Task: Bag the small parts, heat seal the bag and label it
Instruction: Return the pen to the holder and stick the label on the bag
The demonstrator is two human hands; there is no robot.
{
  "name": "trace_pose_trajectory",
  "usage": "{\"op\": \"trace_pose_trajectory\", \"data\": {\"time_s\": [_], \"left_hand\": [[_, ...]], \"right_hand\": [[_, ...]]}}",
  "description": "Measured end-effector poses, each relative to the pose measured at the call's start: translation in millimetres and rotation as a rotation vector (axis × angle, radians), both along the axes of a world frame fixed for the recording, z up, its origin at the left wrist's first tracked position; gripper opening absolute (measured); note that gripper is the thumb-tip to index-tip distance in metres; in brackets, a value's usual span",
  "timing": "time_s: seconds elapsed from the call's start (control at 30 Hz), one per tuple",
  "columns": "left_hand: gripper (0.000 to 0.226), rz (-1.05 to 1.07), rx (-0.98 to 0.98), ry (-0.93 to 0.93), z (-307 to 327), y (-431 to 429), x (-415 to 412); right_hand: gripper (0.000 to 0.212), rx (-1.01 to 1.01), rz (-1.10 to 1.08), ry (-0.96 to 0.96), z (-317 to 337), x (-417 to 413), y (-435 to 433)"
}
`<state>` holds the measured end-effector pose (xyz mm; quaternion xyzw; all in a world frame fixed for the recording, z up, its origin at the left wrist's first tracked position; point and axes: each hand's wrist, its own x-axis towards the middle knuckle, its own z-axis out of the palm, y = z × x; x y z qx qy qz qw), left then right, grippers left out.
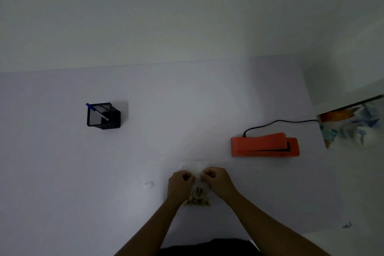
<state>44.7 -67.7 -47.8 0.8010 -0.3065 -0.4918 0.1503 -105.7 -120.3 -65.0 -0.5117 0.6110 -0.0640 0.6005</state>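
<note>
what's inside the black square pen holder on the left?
One blue-capped pen leans diagonally inside the black square mesh pen holder, cap poking over the back-left rim. Its lower tip and the holder's floor are hidden by the walls, so anything smaller can't be ruled out.

Bare forearms, no sleeves visible; hands ungloved; dark garment at torso.

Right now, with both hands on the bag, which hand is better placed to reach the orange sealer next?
Probably the right hand. The orange sealer sits on its side of the table, while the left hand would have to cross over the clear bag both hands pinch.
</note>
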Motion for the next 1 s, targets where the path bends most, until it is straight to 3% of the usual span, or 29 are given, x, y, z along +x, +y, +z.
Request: {"op": "trace_pose_trajectory", "data": {"time_s": [0.1, 0.33, 0.63, 0.83, 1.0], "left_hand": [[0.02, 0.009, 0.043, -0.056, -3, 0, -1], [0.015, -0.004, 0.054, -0.136, -7, -3, -7], [0.012, -0.025, 0.017, -0.12, -17, 1, -2], [0.011, -0.04, 0.008, -0.11, -21, 1, -1], [0.013, -0.032, 0.011, -0.113, -21, 1, -2]], "right_hand": [[0.023, -0.036, 0.076, 0.066, -6, 3, -2], [0.011, -0.075, 0.202, 0.17, -7, 7, -2], [0.015, -0.072, 0.198, 0.224, -6, 16, 4], [0.036, -0.095, 0.172, 0.259, -2, 19, 3], [0.034, -0.1, 0.161, 0.306, -3, 23, 7]]}}
